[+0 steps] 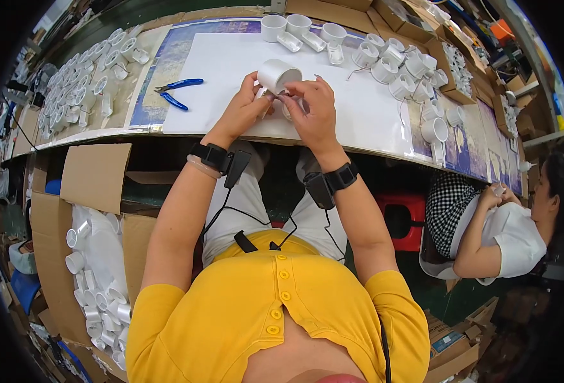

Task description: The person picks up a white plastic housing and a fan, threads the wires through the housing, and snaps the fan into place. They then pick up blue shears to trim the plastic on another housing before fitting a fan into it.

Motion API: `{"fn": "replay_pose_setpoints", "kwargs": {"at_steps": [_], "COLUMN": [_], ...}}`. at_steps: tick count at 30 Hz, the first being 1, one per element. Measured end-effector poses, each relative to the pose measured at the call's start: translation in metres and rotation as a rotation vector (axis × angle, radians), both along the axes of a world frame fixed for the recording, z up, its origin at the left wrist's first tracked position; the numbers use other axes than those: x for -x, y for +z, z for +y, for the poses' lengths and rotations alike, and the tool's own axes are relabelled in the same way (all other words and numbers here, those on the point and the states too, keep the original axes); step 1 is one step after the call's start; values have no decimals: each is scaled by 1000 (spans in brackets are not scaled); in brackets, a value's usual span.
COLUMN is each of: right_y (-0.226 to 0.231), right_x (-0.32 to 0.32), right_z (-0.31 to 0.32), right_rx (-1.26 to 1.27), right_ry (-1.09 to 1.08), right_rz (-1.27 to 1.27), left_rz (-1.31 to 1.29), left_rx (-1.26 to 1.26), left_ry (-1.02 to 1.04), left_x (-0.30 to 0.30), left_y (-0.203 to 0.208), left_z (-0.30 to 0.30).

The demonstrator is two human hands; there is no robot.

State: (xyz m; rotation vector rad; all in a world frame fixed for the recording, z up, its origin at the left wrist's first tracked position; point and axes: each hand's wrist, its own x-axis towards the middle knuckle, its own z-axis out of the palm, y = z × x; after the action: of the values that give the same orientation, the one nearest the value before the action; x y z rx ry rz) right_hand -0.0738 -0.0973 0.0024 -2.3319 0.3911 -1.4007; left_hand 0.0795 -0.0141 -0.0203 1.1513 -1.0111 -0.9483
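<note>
Probably for steadiness, our left fingers (249, 83) clasp a white cup (277, 75) near the worktop's (358, 121) front edge; right fingers (309, 90) pinch its underside.

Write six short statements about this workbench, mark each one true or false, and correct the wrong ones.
1. The left grip is on a white cylinder. True.
2. The right grip hangs down by the lap. False: it is up at the bench, close by the cylinder's rim.
3. The blue-handled cutters lie to the right of that cylinder. False: they lie to its left.
4. The open cardboard box on the left holds many white parts. True.
5. The person seated on the right wears a black top. False: the top is white.
6. The yellow shirt has buttons down the front. True.
</note>
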Motion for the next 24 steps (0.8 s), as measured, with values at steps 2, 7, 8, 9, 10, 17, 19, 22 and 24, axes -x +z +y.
{"fn": "replay_pose_setpoints", "kwargs": {"at_steps": [2,7,8,9,10,17,19,22,24], "right_y": [-1,-4,-3,-2,0,14,15,16,16], "right_x": [1,4,4,3,3,-1,-2,-4,-6], "right_z": [0,3,6,7,8,-3,-9,-10,-10], "right_rx": [-22,-44,-38,-42,-26,-10,14,50,98], "right_ry": [5,-62,-101,-101,-128,-125,-107,-84,-58], "right_rz": [-3,-8,-5,-6,-3,61,119,177,231], "left_rz": [0,13,21,20,29,62,78,102,131], "left_rx": [0,-11,-21,-25,-9,24,29,46,77], "left_ry": [-14,-55,-61,-61,-57,-60,-55,-54,-57], "left_x": [-1,-2,-2,-2,-2,-4,-3,-2,-2], "left_y": [-1,2,3,3,4,4,7,7,6], "left_z": [2,2,3,3,3,4,5,5,4]}}
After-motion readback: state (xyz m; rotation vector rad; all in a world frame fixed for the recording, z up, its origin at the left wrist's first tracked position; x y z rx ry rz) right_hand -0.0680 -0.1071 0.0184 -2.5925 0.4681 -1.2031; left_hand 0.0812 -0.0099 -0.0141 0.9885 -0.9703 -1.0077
